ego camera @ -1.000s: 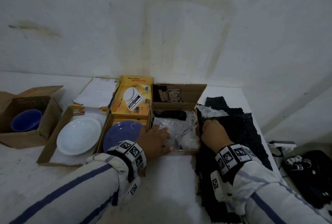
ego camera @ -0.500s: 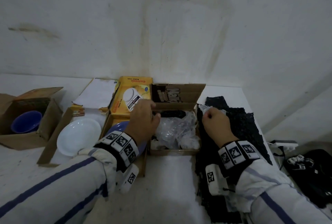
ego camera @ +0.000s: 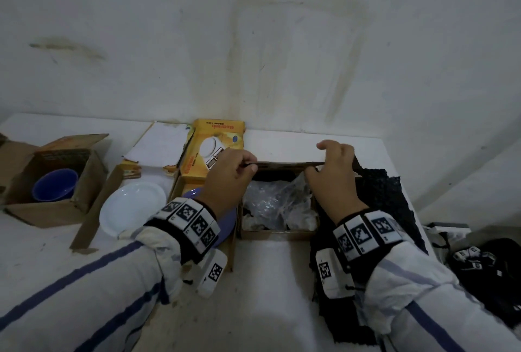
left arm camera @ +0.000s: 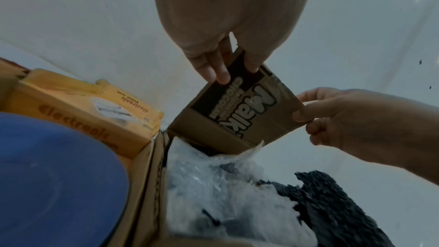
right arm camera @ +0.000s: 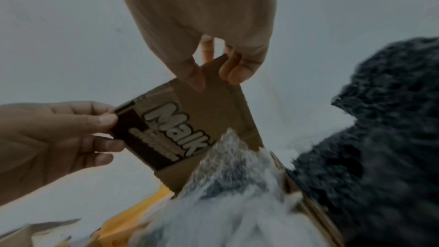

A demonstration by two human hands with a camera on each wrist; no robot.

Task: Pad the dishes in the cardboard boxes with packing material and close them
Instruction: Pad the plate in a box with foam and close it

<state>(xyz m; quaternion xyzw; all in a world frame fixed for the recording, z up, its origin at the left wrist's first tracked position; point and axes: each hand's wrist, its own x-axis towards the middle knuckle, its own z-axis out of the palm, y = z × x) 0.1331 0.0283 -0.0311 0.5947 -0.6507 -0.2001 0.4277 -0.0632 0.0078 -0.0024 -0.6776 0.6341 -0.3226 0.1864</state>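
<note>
A small brown cardboard box sits in the middle of the table, filled with crumpled bubble wrap that hides whatever lies beneath. Its printed back flap is lifted and tilted forward over the opening. My left hand pinches the flap's left corner between thumb and fingers. My right hand pinches the right corner the same way. The right wrist view shows the flap held at both corners, with the bubble wrap bulging just under it.
A black foam mesh sheet lies right of the box. To the left, a blue plate sits in a yellow box, then a white plate in an open box. A blue bowl sits in the far-left box. The wall stands close behind.
Both hands left the bubble wrap and box sides, rose to the back flap, took its corners and swung it forward from leaning back.
</note>
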